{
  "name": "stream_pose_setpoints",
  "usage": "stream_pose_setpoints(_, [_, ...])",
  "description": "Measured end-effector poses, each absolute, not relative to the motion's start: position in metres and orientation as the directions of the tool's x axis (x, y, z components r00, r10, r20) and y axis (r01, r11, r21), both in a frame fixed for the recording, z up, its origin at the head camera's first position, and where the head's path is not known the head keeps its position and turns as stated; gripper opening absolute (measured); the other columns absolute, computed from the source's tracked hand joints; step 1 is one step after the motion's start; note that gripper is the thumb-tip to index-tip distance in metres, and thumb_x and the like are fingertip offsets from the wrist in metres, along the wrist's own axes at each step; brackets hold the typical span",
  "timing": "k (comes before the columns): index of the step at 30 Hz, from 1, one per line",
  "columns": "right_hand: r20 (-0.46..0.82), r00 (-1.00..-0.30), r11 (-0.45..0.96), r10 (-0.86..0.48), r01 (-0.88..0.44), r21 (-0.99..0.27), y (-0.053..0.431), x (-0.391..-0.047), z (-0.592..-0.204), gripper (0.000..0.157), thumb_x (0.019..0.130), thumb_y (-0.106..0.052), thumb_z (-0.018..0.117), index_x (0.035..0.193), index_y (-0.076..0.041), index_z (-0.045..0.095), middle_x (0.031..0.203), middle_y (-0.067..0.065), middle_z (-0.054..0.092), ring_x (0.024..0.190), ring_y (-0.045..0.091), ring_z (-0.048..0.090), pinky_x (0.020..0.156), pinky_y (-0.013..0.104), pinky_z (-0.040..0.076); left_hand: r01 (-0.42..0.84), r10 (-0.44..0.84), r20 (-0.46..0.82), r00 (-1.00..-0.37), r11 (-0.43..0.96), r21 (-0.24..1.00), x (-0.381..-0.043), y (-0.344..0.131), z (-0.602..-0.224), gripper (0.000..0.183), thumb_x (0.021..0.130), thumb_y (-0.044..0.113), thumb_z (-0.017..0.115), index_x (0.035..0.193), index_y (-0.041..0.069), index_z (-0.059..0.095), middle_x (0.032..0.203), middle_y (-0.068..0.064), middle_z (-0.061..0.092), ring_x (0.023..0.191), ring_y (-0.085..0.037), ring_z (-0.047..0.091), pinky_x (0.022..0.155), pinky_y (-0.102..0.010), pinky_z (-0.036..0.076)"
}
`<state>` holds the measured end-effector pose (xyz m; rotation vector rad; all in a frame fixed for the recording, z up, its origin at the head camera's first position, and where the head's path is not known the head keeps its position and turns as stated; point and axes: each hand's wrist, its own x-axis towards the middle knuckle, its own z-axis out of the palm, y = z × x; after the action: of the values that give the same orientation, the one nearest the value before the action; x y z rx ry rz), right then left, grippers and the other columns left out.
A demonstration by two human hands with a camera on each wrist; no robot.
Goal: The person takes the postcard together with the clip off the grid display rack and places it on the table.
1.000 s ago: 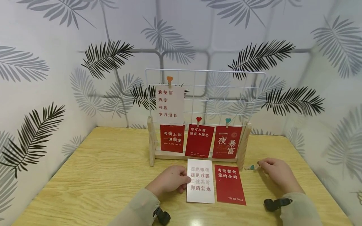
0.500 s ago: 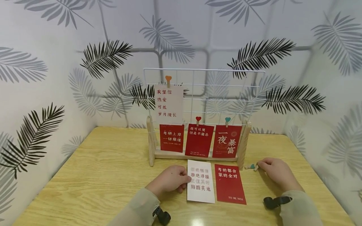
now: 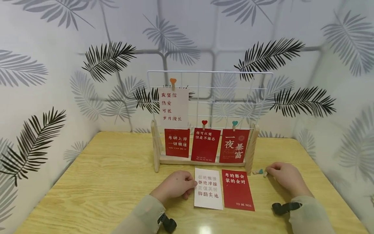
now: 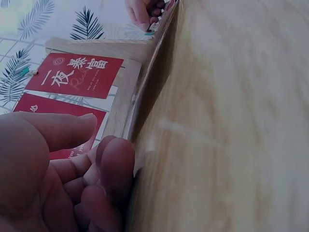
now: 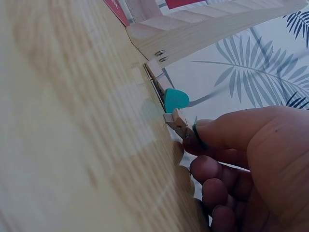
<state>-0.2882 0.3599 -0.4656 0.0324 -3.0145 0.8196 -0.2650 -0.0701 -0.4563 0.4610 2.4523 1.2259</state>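
Our right hand (image 3: 286,178) pinches a pale wooden clip (image 5: 180,121); we'd best lift clear of the teal-heart wooden clip (image 5: 173,96) just beside that hand. Our left hand (image 3: 177,186) curls loosely, empty.

The white card (image 3: 208,188) has slid a touch my way, its far edge now clear of the rack's wooden rail (image 3: 175,161) and its near corner closer to the red card (image 3: 238,191). The clip (image 3: 265,174) in the right hand (image 3: 287,178) has turned more upright.
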Motion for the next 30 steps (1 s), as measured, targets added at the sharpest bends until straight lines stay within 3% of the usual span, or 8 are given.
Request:
stream_pose_setpoints(11, [-0.010, -1.000, 0.842, 0.004, 0.009, -0.540, 0.3587, -0.2876, -0.4651, 0.035, 0.102, -0.034, 0.057, 0.114, -0.005, 0.072, 0.113, 0.018, 0.070, 0.107, 0.042, 0.061, 0.089, 0.059, 0.046, 0.141, 0.448, -0.160, -0.879, 0.566, 0.812, -0.2656, -0.0710, -0.4563, 0.029, 0.101, 0.032, 0.064, 0.083, 0.009, 0.064, 0.070, -0.006, 0.065, 0.058, -0.020, 0.065, 0.056, -0.033, 0.046])
stream_pose_setpoints(19, [0.040, -0.999, 0.838, 0.018, -0.007, -0.546, 0.3556, -0.2863, -0.4653, 0.036, 0.103, -0.032, 0.055, 0.114, -0.002, 0.071, 0.102, 0.012, 0.071, 0.091, 0.028, 0.064, 0.080, 0.050, 0.049, 0.157, 0.468, -0.150, -0.871, 0.554, 0.818, -0.2661, -0.0717, -0.4568, 0.028, 0.101, 0.033, 0.064, 0.084, 0.010, 0.064, 0.069, -0.006, 0.065, 0.057, -0.020, 0.065, 0.055, -0.032, 0.045])
stream_pose_setpoints(30, [0.080, -0.996, 0.820, 0.036, -0.016, -0.572, 0.3520, -0.2834, -0.4604, 0.041, 0.105, -0.036, 0.052, 0.121, -0.003, 0.068, 0.107, 0.013, 0.070, 0.086, 0.024, 0.060, 0.073, 0.040, 0.047, 0.184, 0.462, -0.133, -0.877, 0.578, 0.795, -0.2658, -0.0721, -0.4565, 0.029, 0.101, 0.036, 0.063, 0.085, 0.012, 0.064, 0.065, -0.006, 0.065, 0.056, -0.018, 0.060, 0.056, -0.032, 0.043])
